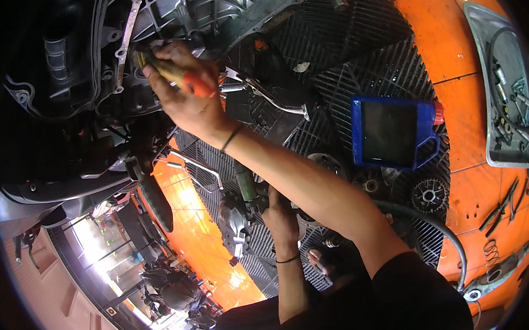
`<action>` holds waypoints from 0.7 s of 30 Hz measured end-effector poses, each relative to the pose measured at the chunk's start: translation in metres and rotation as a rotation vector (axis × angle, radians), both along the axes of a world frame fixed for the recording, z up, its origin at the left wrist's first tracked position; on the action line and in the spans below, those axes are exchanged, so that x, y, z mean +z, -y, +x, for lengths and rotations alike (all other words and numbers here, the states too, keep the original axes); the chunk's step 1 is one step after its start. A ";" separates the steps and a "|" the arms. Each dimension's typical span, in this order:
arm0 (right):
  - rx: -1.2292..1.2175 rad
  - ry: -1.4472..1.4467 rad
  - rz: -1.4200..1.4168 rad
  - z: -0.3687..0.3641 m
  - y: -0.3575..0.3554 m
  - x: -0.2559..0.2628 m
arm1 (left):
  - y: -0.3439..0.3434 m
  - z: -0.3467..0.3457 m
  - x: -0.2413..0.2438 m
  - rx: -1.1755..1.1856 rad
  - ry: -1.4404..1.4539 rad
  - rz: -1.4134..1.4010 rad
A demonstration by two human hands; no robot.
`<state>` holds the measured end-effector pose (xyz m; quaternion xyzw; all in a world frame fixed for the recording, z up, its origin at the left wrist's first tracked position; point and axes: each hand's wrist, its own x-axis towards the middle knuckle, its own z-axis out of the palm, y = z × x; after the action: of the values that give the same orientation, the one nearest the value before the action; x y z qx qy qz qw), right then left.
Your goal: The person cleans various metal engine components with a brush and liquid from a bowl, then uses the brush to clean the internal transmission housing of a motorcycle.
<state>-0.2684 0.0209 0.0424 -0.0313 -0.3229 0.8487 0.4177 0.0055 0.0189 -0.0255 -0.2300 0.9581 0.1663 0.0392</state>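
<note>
My right hand (190,93) reaches to the upper left and grips a yellow-handled tool with an orange end (197,84), apparently a brush. Motion blurs it, and its working end is against or close to the metal engine casing (122,49); contact is hard to tell. Lower down, my left hand (282,221) is curled at the dark part of a green-and-black tool (247,185), seemingly holding it, though most of its fingers are hidden. A silver cast part (236,228) lies on the ribbed mat beside that tool.
A cut-open blue jug (358,134) holds dark liquid. Near it lie a toothed clutch part (428,195) and a black hose (440,228). A metal tray (490,155) of sockets, pliers (501,205) and a coil spring (491,252) rest on orange tiles. A kickstand (284,104) juts out.
</note>
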 end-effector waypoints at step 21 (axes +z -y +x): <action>0.318 0.813 1.592 0.220 -0.269 -0.127 | -0.006 -0.011 -0.003 0.546 -0.489 1.245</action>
<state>-0.0479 0.2894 -0.0849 0.0144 -0.9370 0.3458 0.0474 -0.0053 0.0249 -0.0284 -0.3525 0.5753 0.7320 -0.0952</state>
